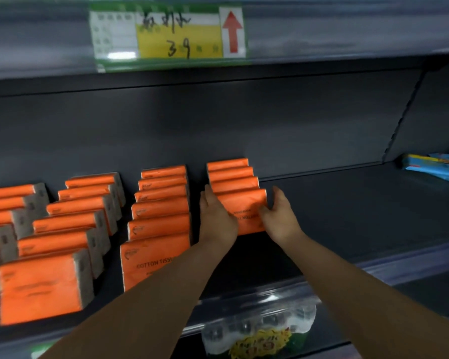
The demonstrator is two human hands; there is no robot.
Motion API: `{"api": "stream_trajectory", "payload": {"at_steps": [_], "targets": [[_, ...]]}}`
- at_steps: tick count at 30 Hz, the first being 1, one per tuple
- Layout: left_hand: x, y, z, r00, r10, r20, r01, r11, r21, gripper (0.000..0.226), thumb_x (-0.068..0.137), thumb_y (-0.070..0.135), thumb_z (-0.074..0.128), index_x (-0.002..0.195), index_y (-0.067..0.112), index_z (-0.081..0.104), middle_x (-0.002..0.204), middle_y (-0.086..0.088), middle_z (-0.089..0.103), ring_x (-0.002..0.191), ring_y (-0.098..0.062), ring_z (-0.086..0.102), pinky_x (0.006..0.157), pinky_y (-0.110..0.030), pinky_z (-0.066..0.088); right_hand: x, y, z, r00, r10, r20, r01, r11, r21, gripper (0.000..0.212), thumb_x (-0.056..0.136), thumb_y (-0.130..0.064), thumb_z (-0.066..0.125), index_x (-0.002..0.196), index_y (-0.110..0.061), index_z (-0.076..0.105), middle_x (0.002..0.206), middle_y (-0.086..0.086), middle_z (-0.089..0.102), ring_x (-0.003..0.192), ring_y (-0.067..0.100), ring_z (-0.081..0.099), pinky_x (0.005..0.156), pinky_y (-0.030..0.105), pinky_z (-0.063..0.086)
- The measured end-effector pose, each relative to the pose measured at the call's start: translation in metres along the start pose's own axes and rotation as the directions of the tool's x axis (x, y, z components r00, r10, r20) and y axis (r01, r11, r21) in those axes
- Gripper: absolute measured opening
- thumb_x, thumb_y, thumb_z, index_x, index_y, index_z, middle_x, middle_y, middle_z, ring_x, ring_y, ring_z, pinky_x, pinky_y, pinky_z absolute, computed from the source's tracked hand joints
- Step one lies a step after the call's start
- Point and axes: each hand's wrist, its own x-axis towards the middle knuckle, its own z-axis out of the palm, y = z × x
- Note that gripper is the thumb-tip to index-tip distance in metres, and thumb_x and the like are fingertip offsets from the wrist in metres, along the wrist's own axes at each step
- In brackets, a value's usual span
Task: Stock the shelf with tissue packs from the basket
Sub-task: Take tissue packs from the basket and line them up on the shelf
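Shelf (347, 203), dark grey and deep, stretches past our fingers on every side, bare to the right of them. Rows of orange tissue packs (161, 221) stand on it to the left of our fingers, one pack behind another, some turned so their grey ends show. A short row of the same packs runs back from our fingertips toward the rear wall. Its front pack (244, 211) sits between our two hands, upright and leaning back a little. Our left hand (217, 220) lies flat against its left edge, fingers together and pointing away from us. Our right hand (280, 216) cups its right edge, fingers curled onto the front face, thumb up beside the corner. So we hold this pack from both sides. It is bright orange with small dark print we cannot read. A nearer pack, left of our left wrist, reads "COTTON TISS". Above our fingers hangs a price tag (169, 32) with a handwritten 39 and a red arrow pointing up.
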Motion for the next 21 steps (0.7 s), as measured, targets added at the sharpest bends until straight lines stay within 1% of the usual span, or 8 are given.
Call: {"api": "stream_trajectory", "payload": {"at_steps": [2,5,7,9,11,14,17,21], "targets": [[-0.002,0.005,-0.005,0.999,0.041,0.020,-0.042,0.997,0.060,0.085,0.087,0.001,0.052,0.152,0.007,-0.002,0.160,-0.016,0.002,0.148,-0.026,0.008,0.119,-0.030,0.012,-0.005,-0.007,-0.004,0.999,-0.031,-0.029,0.029,0.997,-0.068,0.067,0.095,-0.021,0.050,0.152,-0.014,0.015,0.156,0.009,0.020,0.140,0.026,0.031,0.110,0.034,0.030],[-0.004,0.016,-0.012,0.995,0.086,0.055,-0.095,0.977,0.190,0.089,0.087,0.010,0.057,0.152,0.007,-0.004,0.161,-0.012,-0.002,0.149,-0.027,-0.003,0.121,-0.032,0.003,-0.012,-0.017,-0.010,0.995,-0.093,-0.041,0.084,0.982,-0.171,0.066,0.095,-0.019,0.048,0.152,-0.014,0.015,0.158,0.009,0.015,0.143,0.024,0.024,0.114,0.036,0.027],[-0.006,0.022,-0.017,0.989,0.130,0.067,-0.143,0.962,0.235,0.091,0.086,0.013,0.058,0.153,0.009,-0.003,0.161,-0.010,-0.004,0.149,-0.026,-0.006,0.120,-0.032,0.000,-0.018,-0.024,-0.012,0.988,-0.149,-0.046,0.133,0.957,-0.258,0.064,0.095,-0.019,0.047,0.151,-0.013,0.016,0.159,0.008,0.013,0.145,0.024,0.019,0.117,0.036,0.023],[-0.010,0.027,-0.022,0.979,0.193,0.073,-0.206,0.934,0.291,0.089,0.086,0.015,0.059,0.153,0.010,0.000,0.162,-0.009,-0.003,0.149,-0.026,-0.005,0.121,-0.033,0.001,-0.025,-0.029,-0.013,0.977,-0.205,-0.056,0.172,0.918,-0.357,0.063,0.095,-0.021,0.046,0.151,-0.013,0.018,0.159,0.009,0.012,0.147,0.024,0.013,0.119,0.040,0.017],[-0.016,0.031,-0.029,0.963,0.258,0.073,-0.266,0.888,0.376,0.086,0.086,0.018,0.058,0.153,0.012,0.004,0.162,-0.007,-0.001,0.149,-0.026,-0.004,0.121,-0.037,0.002,-0.033,-0.035,-0.013,0.973,-0.223,-0.056,0.173,0.870,-0.462,0.064,0.095,-0.025,0.046,0.151,-0.016,0.017,0.161,0.007,0.007,0.148,0.024,0.004,0.120,0.045,0.010],[-0.028,0.033,-0.041,0.941,0.326,0.091,-0.327,0.803,0.498,0.080,0.090,0.026,0.053,0.153,0.018,0.005,0.162,-0.004,-0.002,0.149,-0.023,-0.007,0.121,-0.043,-0.001,-0.046,-0.041,-0.014,0.967,-0.251,-0.040,0.181,0.791,-0.585,0.066,0.095,-0.031,0.044,0.152,-0.021,0.012,0.162,0.005,0.001,0.148,0.025,-0.006,0.120,0.047,0.003],[-0.043,0.032,-0.055,0.918,0.377,0.121,-0.371,0.712,0.596,0.075,0.092,0.032,0.048,0.153,0.021,0.006,0.162,-0.002,-0.002,0.149,-0.022,-0.010,0.120,-0.047,-0.003,-0.062,-0.048,-0.014,0.956,-0.292,-0.018,0.206,0.713,-0.671,0.066,0.095,-0.036,0.041,0.152,-0.023,0.010,0.162,0.006,-0.002,0.148,0.026,-0.008,0.120,0.049,0.001],[-0.065,0.027,-0.075,0.907,0.402,0.128,-0.381,0.650,0.658,0.071,0.092,0.036,0.046,0.152,0.021,0.012,0.162,-0.002,0.002,0.149,-0.021,-0.009,0.119,-0.048,-0.005,-0.085,-0.052,-0.009,0.939,-0.344,0.031,0.254,0.627,-0.736,0.069,0.094,-0.038,0.039,0.153,-0.022,0.007,0.161,0.007,-0.002,0.148,0.027,-0.009,0.119,0.050,0.000]]}}
